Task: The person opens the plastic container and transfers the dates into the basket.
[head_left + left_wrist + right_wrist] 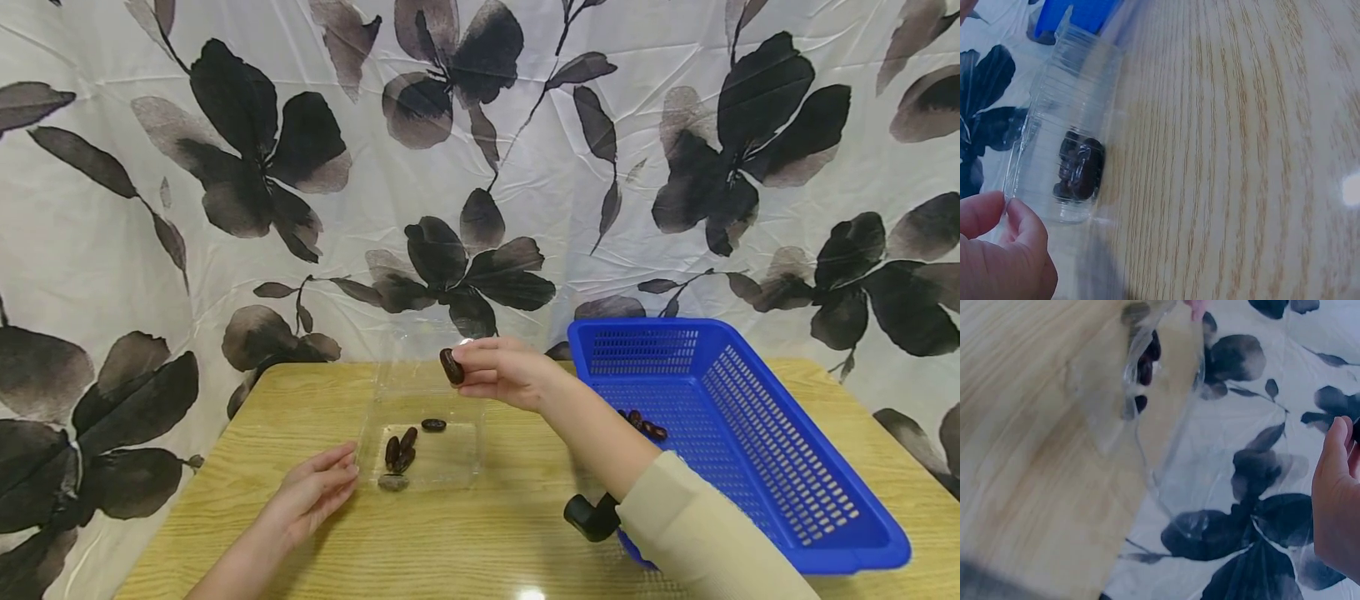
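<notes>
My right hand (506, 372) pinches a dark brown date (452, 367) between thumb and fingers, raised above the back part of a clear plastic box (457, 454). The box stands on the table with its lid (420, 354) tipped up at the back. Inside lie several dates (401, 450) in a cluster at the left, plus a single date (433, 425) apart from them. At the box's left edge is my left hand (315, 492); in the left wrist view its thumb and finger pinch the thin plastic rim (1007, 203).
A blue plastic basket (780, 442) with slotted walls stands on the right of the wooden table (262, 433), several dates (645, 425) at its left side. My right forearm reaches across the basket's near left corner. Behind hangs a white cloth (570, 167) with dark flowers.
</notes>
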Demonstrator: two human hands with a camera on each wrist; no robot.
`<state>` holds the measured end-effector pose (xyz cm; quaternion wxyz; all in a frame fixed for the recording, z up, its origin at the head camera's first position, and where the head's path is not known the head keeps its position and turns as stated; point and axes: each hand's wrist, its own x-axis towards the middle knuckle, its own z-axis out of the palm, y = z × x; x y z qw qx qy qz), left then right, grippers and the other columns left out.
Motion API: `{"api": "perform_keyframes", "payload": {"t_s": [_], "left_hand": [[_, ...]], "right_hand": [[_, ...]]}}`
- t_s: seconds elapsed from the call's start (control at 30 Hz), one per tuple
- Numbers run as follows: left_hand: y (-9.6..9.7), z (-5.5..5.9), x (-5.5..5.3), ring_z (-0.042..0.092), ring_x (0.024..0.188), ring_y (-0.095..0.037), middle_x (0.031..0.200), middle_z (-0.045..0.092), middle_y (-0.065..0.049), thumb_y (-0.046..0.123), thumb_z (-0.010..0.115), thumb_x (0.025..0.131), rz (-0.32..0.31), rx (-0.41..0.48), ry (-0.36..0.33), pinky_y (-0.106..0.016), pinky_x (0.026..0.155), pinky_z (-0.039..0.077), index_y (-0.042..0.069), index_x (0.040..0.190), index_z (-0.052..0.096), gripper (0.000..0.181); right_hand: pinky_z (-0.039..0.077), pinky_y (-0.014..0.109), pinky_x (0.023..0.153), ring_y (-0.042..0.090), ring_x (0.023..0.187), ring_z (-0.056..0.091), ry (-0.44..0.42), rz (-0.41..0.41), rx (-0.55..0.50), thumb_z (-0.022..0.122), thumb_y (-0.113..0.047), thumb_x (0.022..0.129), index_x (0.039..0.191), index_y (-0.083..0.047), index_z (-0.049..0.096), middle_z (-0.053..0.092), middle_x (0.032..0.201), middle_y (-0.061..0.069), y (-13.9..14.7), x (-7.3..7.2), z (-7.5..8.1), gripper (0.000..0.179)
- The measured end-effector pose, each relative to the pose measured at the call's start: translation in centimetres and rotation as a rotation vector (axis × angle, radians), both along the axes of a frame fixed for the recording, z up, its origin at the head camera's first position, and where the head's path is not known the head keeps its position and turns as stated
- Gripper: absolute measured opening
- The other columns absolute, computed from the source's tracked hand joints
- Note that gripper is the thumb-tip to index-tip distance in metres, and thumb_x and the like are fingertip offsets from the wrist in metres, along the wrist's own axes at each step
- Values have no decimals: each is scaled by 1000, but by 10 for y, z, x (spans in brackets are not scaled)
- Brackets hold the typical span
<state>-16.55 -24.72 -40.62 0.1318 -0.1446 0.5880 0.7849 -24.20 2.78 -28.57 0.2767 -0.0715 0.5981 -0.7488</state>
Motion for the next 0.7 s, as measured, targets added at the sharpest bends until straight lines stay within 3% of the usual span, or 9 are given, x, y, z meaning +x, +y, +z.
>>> {"api": "perform_keyframes", "payload": {"t_s": [0.27, 0.5, 0.7], "left_hand": [[-1, 0, 1, 58, 89, -9, 97, 54, 2, -1, 62, 87, 4, 19, -3, -21, 80, 50, -2, 145, 22, 70], [-2, 0, 1, 58, 88, -9, 95, 55, 3, -1, 64, 86, 17, 30, -5, -21, 80, 50, 3, 139, 38, 59], [-1, 0, 1, 58, 88, -8, 96, 54, 3, -3, 61, 87, 16, 17, -7, -21, 80, 50, -1, 144, 26, 67]], "right_hand": [[52, 32, 76, 15, 75, 62, 27, -15, -42, 45, 0, 95, 105, 2, 54, 63, 82, 3, 22, 0, 6, 14], [52, 30, 74, 16, 75, 63, 41, -28, -81, 43, 1, 96, 100, -3, 57, 65, 81, 3, 42, -2, 6, 15], [53, 29, 73, 18, 78, 64, 38, -48, -79, 44, 1, 95, 97, -4, 59, 65, 85, 5, 62, -3, 5, 16]]}}
